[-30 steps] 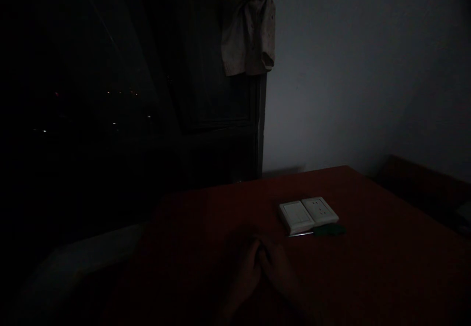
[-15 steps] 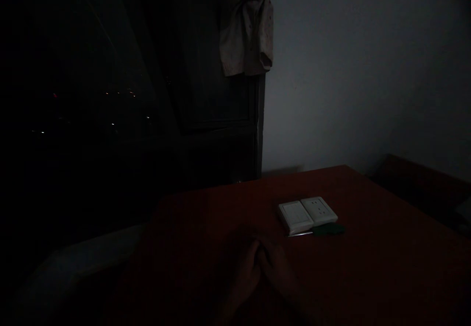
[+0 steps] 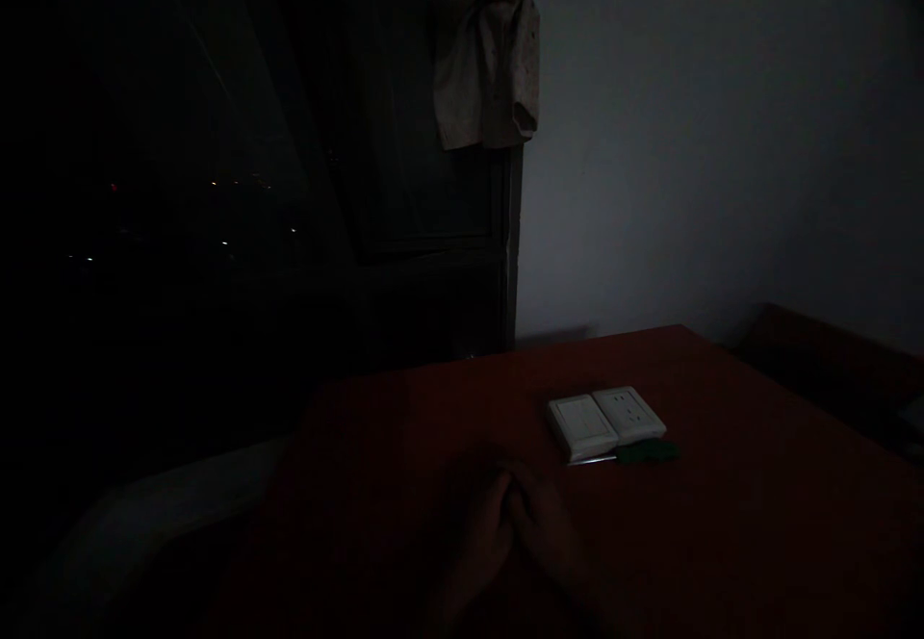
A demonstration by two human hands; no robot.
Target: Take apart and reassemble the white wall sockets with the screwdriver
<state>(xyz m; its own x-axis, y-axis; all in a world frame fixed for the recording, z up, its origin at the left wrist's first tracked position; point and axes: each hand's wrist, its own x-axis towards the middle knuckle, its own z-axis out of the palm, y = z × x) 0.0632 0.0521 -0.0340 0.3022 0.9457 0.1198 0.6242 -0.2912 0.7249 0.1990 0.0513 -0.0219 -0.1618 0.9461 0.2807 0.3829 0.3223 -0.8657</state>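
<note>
In dim light, my left hand (image 3: 491, 531) and my right hand (image 3: 541, 522) rest clasped together on the reddish-brown table (image 3: 404, 427). Their fingers are folded against each other, and no object shows in them; the darkness hides the finer detail. Beyond my right hand lie two white square wall plates side by side. The left one is a plain-faced switch plate (image 3: 583, 424), and the right one is a socket (image 3: 628, 412) with slots. Just in front of them lies a screwdriver (image 3: 646, 450) with a green handle, its metal shaft pointing left.
A dark window (image 3: 217, 187) with small distant lights fills the left. Patterned cloth (image 3: 483, 71) hangs at its upper right. A pale wall (image 3: 685, 158) stands behind the table, and a dark reddish furniture edge (image 3: 830, 331) shows at the right.
The view has shifted very slightly, so the room appears a little further right. My hands stay clasped, and the plates and screwdriver lie as before.
</note>
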